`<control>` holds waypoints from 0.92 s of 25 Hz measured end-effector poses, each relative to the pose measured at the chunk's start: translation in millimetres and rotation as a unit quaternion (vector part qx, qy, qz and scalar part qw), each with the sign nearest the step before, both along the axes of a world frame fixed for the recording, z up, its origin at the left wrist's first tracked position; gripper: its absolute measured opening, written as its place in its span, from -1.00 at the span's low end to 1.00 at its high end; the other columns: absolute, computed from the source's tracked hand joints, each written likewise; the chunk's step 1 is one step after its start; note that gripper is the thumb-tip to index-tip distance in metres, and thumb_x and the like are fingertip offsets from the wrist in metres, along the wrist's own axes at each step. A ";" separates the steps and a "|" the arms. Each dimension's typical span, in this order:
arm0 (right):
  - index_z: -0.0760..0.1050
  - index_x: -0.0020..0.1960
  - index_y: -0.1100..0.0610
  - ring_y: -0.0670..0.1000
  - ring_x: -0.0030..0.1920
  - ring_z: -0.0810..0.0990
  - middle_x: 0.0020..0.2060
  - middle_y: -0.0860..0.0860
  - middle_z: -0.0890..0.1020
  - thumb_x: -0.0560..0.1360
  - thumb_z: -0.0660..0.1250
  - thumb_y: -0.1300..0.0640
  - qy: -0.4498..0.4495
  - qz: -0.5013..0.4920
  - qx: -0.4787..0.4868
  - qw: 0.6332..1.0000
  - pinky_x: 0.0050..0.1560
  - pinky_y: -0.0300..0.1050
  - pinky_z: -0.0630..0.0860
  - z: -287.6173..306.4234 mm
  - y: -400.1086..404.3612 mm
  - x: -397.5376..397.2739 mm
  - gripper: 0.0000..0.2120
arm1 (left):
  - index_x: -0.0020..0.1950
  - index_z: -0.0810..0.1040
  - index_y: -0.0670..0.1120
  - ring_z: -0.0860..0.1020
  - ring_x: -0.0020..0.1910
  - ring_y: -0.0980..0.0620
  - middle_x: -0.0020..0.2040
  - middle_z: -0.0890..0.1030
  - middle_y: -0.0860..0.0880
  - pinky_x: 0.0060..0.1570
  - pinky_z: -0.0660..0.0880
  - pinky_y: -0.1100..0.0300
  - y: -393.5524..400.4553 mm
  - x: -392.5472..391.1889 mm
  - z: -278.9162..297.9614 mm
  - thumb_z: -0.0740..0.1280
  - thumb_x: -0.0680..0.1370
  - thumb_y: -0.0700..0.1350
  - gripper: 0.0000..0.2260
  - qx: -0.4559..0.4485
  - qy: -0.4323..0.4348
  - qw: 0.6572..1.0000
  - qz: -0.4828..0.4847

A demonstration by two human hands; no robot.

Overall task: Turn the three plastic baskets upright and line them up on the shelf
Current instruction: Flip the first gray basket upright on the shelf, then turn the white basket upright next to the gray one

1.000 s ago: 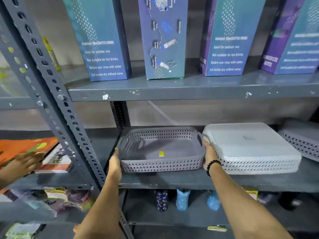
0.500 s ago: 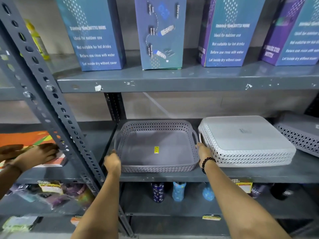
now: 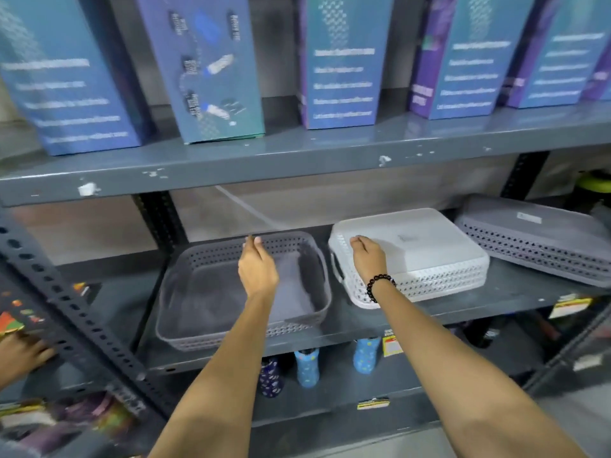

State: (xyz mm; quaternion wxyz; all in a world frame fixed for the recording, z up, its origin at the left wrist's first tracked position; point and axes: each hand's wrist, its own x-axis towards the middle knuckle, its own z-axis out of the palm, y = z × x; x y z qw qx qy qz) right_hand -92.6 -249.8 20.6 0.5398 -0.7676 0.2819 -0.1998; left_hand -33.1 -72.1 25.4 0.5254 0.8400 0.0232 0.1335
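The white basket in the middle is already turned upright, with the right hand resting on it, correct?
Not upright: the head view shows the white basket still upside down, flat base facing up. The right hand does rest on it, in the middle of the row.

A grey metal shelf (image 3: 496, 302) carries 3 plastic baskets: upright grey basket (image 3: 198, 292), overturned white basket (image 3: 429, 252), overturned grey basket (image 3: 542, 239).

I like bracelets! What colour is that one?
Black beads, on the right wrist, head view.

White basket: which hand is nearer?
Right. The right hand is on the white basket at its left end; the left hand hovers over the grey basket beside it.
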 end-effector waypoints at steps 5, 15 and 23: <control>0.35 0.40 0.27 0.20 0.34 0.44 0.34 0.24 0.47 0.60 0.10 0.08 0.038 -0.066 -0.062 0.995 0.34 -0.04 0.35 6.5 -103.9 -23.6 -0.56 | 0.32 0.42 -0.24 0.51 0.19 -0.29 0.22 0.56 -0.31 0.03 0.43 -0.01 -127.0 -15.5 -2.1 0.01 0.66 -0.06 -0.62 0.049 0.000 0.993 -0.112; 0.23 0.43 0.35 0.23 0.43 0.29 0.43 0.27 0.30 0.58 -0.01 -0.03 0.290 -0.066 -0.169 0.940 0.45 0.09 0.19 -20.8 -266.2 -21.0 -0.42 | 0.51 0.05 -0.31 0.16 0.50 -0.24 0.52 0.15 -0.30 0.47 0.13 -0.10 -251.9 -0.5 -39.1 -0.06 0.62 0.14 -0.37 0.170 0.205 0.964 0.009; 0.26 0.43 0.23 0.22 0.40 0.33 0.42 0.23 0.31 0.54 0.02 -0.18 0.244 -0.122 -0.008 0.962 0.38 0.15 0.29 -1.4 -273.2 -9.1 -0.37 | 0.36 0.33 -0.27 0.44 0.29 -0.28 0.34 0.44 -0.30 0.28 0.38 -0.12 -252.4 -4.3 -27.6 -0.04 0.57 0.23 -0.36 0.065 0.212 0.969 0.108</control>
